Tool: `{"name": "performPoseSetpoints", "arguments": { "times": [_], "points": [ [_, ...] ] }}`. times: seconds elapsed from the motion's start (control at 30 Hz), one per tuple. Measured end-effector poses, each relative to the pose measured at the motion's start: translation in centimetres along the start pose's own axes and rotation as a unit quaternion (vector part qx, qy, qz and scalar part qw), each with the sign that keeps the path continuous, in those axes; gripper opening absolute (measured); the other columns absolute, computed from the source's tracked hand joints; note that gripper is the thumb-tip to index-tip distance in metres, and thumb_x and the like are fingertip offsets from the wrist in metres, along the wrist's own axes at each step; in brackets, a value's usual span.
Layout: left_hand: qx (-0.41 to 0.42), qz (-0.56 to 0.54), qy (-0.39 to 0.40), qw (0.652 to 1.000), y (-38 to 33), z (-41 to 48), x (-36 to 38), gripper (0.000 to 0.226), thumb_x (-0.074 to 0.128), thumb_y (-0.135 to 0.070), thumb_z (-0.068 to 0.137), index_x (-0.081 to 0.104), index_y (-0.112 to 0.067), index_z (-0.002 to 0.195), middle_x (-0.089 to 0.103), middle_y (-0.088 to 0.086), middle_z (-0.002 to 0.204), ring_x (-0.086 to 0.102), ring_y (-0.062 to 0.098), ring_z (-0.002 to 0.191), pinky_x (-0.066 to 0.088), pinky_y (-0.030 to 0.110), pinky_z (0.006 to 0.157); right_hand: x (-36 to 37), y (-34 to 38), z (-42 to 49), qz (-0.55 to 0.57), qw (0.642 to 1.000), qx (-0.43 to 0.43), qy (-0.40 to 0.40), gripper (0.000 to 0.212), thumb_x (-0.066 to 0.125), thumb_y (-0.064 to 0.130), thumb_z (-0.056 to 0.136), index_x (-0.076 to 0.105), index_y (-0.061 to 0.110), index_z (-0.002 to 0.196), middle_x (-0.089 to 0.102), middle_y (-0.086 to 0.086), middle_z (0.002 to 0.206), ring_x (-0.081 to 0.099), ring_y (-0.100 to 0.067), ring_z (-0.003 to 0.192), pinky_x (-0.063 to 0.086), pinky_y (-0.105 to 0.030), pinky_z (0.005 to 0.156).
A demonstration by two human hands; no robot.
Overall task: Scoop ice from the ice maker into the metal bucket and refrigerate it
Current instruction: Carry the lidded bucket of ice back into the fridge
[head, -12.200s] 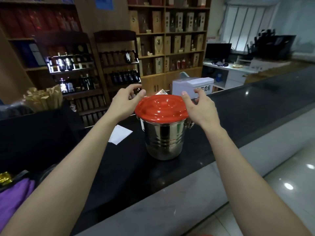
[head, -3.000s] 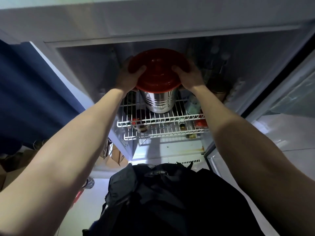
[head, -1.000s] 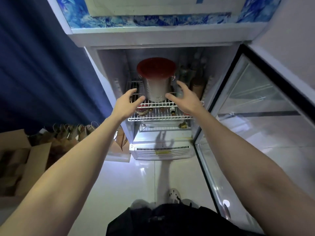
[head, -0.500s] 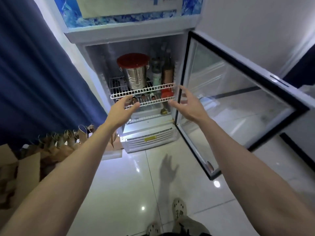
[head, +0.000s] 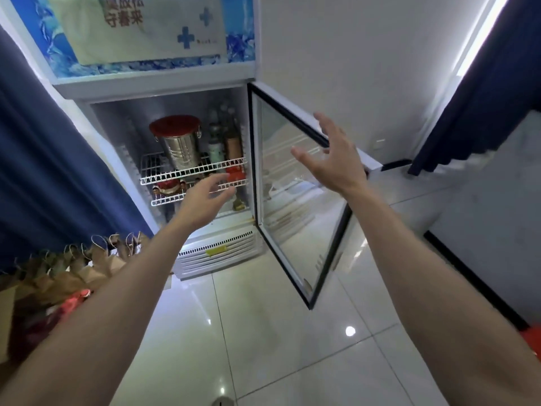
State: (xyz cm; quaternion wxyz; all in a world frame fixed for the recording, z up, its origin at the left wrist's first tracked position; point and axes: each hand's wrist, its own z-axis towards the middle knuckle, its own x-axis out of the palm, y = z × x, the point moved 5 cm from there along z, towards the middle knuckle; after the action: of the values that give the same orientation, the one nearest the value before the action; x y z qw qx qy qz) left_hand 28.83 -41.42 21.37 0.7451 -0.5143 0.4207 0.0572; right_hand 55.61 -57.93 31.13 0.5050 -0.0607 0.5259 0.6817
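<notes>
The metal bucket [head: 181, 153] stands upright inside the open fridge [head: 152, 86], on the left part of the upper wire shelf [head: 205, 170], with its red lid [head: 175, 128] on top. Just to its right on the same shelf stand a pale bottle [head: 216, 149] and a brown bottle [head: 233, 148], with more bottles dim behind them. Below is a lower wire shelf [head: 167, 201] holding small red items too blurred to name. A white vent grille [head: 216, 253] runs across the foot of the fridge, and a blue-and-white sign [head: 140, 30] with characters sits above the compartment. The glass door [head: 292, 206] is swung wide open to the right.

Neither hand holds anything. The left hand [head: 202, 205] is raised in front of the lower shelf, fingers loosely spread and apart, clear of the bucket. The right hand [head: 333, 162] is up near the door's top edge, fingers straight and spread; whether it touches the door cannot be told.

A dark blue curtain [head: 44, 171] hangs left of the fridge, with brown paper bags [head: 87, 265] along its foot. The floor [head: 263, 332] is glossy pale tile.
</notes>
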Motion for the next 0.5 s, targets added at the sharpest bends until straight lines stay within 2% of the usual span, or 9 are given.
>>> {"name": "performPoseSetpoints", "arguments": {
  "times": [0.13,0.2,0.27,0.37,0.5],
  "points": [
    [-0.007,-0.027,0.022,0.999,-4.1,-1.4,3.9,0.057,0.066,-0.057,0.103,0.056,-0.033,0.154,0.066,-0.002,0.144,0.06,0.018,0.132,0.049,0.041,0.106,-4.4,-3.4,-0.7,-0.04,0.999,-0.001,-0.02,0.091,0.065,0.077,0.085,0.035,0.038,0.161,0.046,0.004,0.159,0.049,-0.019,0.141,0.042,-0.041,0.111],
    [-0.018,-0.036,0.028,0.999,-5.6,-2.0,5.3,0.058,0.066,-0.059,0.102,0.054,-0.035,0.154,0.067,-0.001,0.144,0.06,0.02,0.133,0.047,0.04,0.105,-5.5,-5.1,-1.3,-0.06,0.998,0.004,-0.016,0.09,0.065,0.076,0.086,0.035,0.037,0.161,0.046,0.004,0.158,0.047,-0.019,0.143,0.041,-0.04,0.11],
    [-0.019,-0.035,0.027,0.999,-6.7,-2.5,6.1,0.06,0.065,-0.06,0.102,0.054,-0.035,0.155,0.066,-0.003,0.144,0.059,0.017,0.133,0.046,0.038,0.104,-5.7,-6.8,-1.8,-0.074,0.997,0.02,-0.01,0.091,0.065,0.076,0.086,0.035,0.035,0.162,0.046,0.002,0.158,0.047,-0.022,0.144,0.042,-0.043,0.111],
    [-0.009,-0.026,0.023,0.999,-7.6,-3.2,6.3,0.058,0.065,-0.061,0.102,0.054,-0.038,0.154,0.065,-0.007,0.145,0.059,0.014,0.133,0.05,0.042,0.108,-5.0,-9.2,-3.0,-0.085,0.994,0.064,0.026,0.102,0.066,0.078,0.083,0.029,0.029,0.164,0.045,-0.007,0.16,0.046,-0.03,0.145,0.044,-0.051,0.112],
    [0.0,-0.029,0.014,0.999,-7.3,-4.3,6.0,0.051,0.065,-0.059,0.103,0.056,-0.043,0.15,0.063,-0.01,0.149,0.058,0.012,0.137,0.051,0.049,0.113,-3.7,-10.5,-4.4,-0.09,0.991,0.092,0.033,0.109,0.067,0.077,0.081,0.024,0.021,0.165,0.042,-0.012,0.159,0.047,-0.034,0.142,0.045,-0.049,0.111]
  ]
}}
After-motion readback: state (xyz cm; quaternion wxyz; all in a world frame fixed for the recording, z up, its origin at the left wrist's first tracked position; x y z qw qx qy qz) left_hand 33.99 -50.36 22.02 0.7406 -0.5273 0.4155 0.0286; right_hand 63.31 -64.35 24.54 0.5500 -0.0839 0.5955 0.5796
